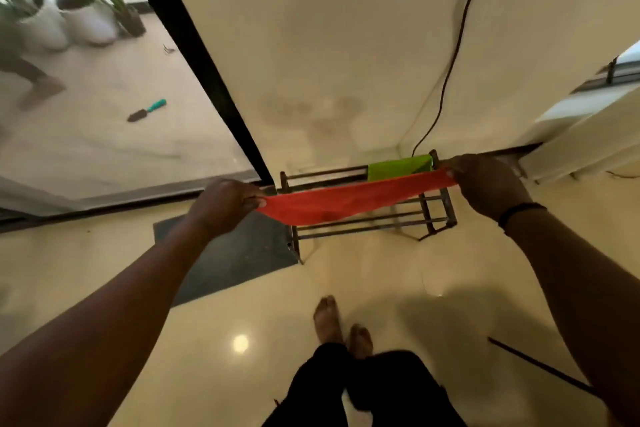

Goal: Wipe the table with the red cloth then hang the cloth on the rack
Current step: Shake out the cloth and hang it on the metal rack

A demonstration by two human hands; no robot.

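Note:
The red cloth is stretched wide between both hands, sagging a little in the middle. My left hand pinches its left end and my right hand pinches its right end. The cloth hangs in the air over the low dark metal rack, which stands on the floor against the cream wall. Whether the cloth touches the rack's bars I cannot tell. A green cloth is draped over the rack's back bars at the right.
A dark mat lies on the glossy floor left of the rack. A black cable runs down the wall. A glass door with a black frame is at the left. My bare feet stand below. A thin dark rod lies at right.

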